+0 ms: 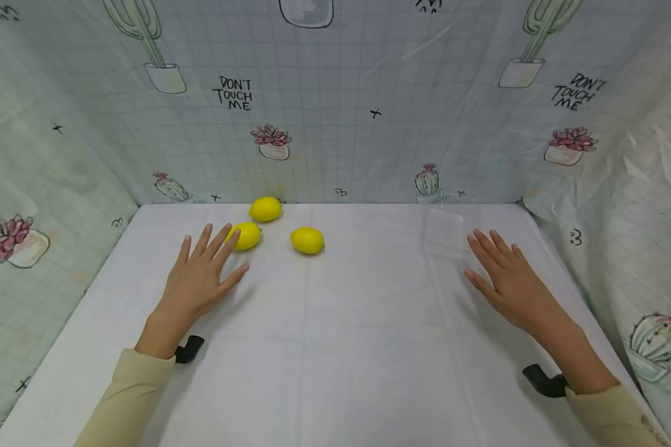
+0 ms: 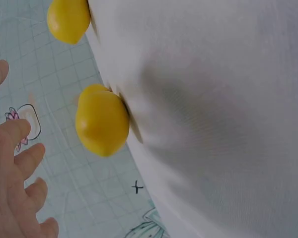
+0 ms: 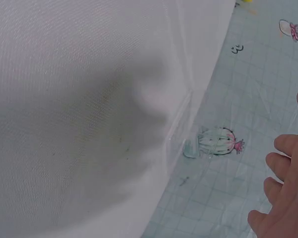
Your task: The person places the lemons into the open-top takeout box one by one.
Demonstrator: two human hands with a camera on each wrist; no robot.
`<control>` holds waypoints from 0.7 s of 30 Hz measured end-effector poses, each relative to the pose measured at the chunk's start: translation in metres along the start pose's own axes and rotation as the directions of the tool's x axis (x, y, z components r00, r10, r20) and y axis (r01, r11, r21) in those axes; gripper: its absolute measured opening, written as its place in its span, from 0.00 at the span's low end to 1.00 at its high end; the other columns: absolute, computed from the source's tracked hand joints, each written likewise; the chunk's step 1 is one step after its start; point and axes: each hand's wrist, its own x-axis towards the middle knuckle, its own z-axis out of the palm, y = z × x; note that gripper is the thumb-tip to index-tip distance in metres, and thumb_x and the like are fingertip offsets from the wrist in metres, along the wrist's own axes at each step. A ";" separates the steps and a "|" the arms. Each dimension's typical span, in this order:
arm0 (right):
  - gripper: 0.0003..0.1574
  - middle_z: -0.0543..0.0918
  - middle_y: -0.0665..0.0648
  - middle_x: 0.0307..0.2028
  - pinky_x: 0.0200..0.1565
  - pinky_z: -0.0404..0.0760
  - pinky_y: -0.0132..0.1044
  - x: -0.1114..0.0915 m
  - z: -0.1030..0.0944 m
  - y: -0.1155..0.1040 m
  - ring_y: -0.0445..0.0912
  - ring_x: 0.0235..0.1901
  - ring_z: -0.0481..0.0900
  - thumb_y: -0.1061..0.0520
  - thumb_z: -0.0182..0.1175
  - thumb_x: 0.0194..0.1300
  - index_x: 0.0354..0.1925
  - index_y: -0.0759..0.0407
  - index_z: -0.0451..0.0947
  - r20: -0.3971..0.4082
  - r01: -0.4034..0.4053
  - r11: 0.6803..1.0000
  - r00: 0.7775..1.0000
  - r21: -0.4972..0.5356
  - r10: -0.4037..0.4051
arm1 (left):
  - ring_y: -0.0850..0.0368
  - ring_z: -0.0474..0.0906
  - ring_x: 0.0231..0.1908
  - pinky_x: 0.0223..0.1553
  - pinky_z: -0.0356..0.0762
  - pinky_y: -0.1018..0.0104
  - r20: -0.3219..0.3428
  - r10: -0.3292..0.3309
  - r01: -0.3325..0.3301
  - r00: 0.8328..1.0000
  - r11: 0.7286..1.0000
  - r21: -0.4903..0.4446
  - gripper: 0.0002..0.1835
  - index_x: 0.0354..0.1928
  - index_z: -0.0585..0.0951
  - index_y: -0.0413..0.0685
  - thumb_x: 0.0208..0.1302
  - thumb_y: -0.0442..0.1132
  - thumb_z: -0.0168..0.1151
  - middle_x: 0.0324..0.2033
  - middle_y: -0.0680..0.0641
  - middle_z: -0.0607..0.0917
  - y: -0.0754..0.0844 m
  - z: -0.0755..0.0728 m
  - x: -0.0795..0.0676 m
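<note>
The words "DON'T TOUCH ME" (image 1: 234,93) were printed in three lines of black capitals on the patterned backdrop (image 1: 335,149), left of centre, and a second "DON'T TOUCH ME" (image 1: 580,91) was printed toward its right side. Small crosses (image 1: 376,113) were drawn on it. A dark marking (image 1: 653,429) on the right sleeve (image 1: 609,413) could not be read.

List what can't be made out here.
Head: left end of one lemon, behind the left hand.
Left wrist: most of the rear lemon, behind the nearer lemon.
Right wrist: most of the yellow object, cut off by the top edge.
Head: clear plastic item, outline too faint.
</note>
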 end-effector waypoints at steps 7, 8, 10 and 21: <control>0.45 0.49 0.64 0.80 0.76 0.36 0.63 0.004 -0.001 0.002 0.60 0.80 0.38 0.43 0.50 0.79 0.81 0.58 0.45 0.017 -0.005 1.000 1.000 0.017 0.005 | 0.43 0.35 0.80 0.77 0.26 0.39 0.003 0.013 -0.013 1.000 1.000 -0.006 0.43 0.82 0.47 0.58 0.74 0.64 0.49 0.81 0.48 0.48 0.007 -0.004 0.004; 0.45 0.49 0.64 0.80 0.76 0.36 0.63 0.005 -0.002 0.003 0.60 0.80 0.38 0.43 0.50 0.79 0.81 0.59 0.45 0.023 -0.009 1.000 1.000 0.025 0.008 | 0.44 0.35 0.80 0.77 0.27 0.39 0.006 0.017 -0.017 1.000 1.000 -0.005 0.43 0.82 0.47 0.58 0.74 0.64 0.48 0.81 0.48 0.48 0.009 -0.004 0.005; 0.45 0.48 0.65 0.80 0.76 0.37 0.64 0.007 -0.002 0.006 0.61 0.80 0.38 0.42 0.48 0.80 0.81 0.59 0.45 0.037 -0.018 0.999 0.999 0.044 0.016 | 0.44 0.34 0.80 0.76 0.27 0.38 0.012 0.025 -0.025 1.000 1.000 -0.012 0.43 0.82 0.49 0.57 0.74 0.65 0.49 0.81 0.49 0.47 0.014 -0.004 0.010; 0.44 0.45 0.64 0.80 0.76 0.42 0.63 0.022 -0.009 0.020 0.58 0.80 0.36 0.41 0.47 0.81 0.82 0.55 0.44 0.094 -0.088 0.983 0.993 0.161 0.073 | 0.48 0.35 0.80 0.77 0.31 0.40 -0.023 0.122 -0.123 0.992 0.992 -0.036 0.43 0.82 0.49 0.61 0.73 0.69 0.45 0.81 0.52 0.48 0.042 -0.009 0.043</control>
